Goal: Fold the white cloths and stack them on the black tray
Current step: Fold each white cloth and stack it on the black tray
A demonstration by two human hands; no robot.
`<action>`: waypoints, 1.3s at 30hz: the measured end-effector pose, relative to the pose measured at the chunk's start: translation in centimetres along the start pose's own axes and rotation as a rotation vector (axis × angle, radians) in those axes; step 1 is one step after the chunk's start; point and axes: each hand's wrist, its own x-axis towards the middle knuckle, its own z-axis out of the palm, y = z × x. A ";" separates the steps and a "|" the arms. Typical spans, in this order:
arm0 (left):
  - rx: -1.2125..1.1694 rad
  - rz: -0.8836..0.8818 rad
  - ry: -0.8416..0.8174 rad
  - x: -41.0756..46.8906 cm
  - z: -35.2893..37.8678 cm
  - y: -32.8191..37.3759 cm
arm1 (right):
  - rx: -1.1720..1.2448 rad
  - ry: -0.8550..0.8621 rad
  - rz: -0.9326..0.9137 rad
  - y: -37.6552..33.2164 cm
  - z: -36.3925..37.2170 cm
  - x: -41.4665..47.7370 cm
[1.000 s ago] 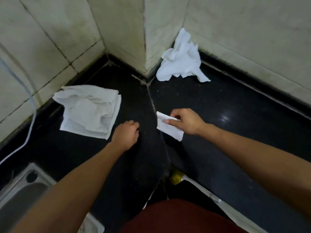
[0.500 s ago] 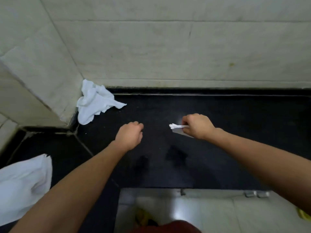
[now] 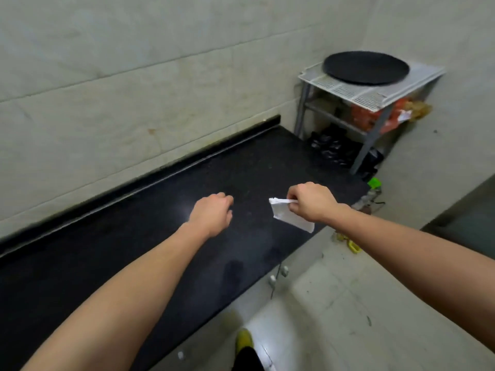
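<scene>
Right hand (image 3: 312,202) pinches folded cloth (image 3: 290,219) — long axis slanting down-right; left hand (image 3: 213,214) loosely curled, empty. Tray (image 3: 365,66) on rack (image 3: 353,93) beyond.

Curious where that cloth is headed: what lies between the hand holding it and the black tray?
Head view: from right hand to black tray runs bare black countertop, then the metal rack holding the tray, black bags at its foot.
</scene>
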 end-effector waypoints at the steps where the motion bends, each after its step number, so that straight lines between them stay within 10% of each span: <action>1: 0.011 0.051 -0.002 2.3 -0.1 1.9 | 0.002 0.013 0.052 2.5 -0.4 -0.4; 22: -0.101 0.592 0.185 39.7 -4.8 30.2 | 0.063 0.267 0.513 39.0 -12.1 1.4; 39: -0.139 0.035 0.324 58.5 -6.4 40.9 | 0.073 0.409 0.034 62.2 -24.1 18.6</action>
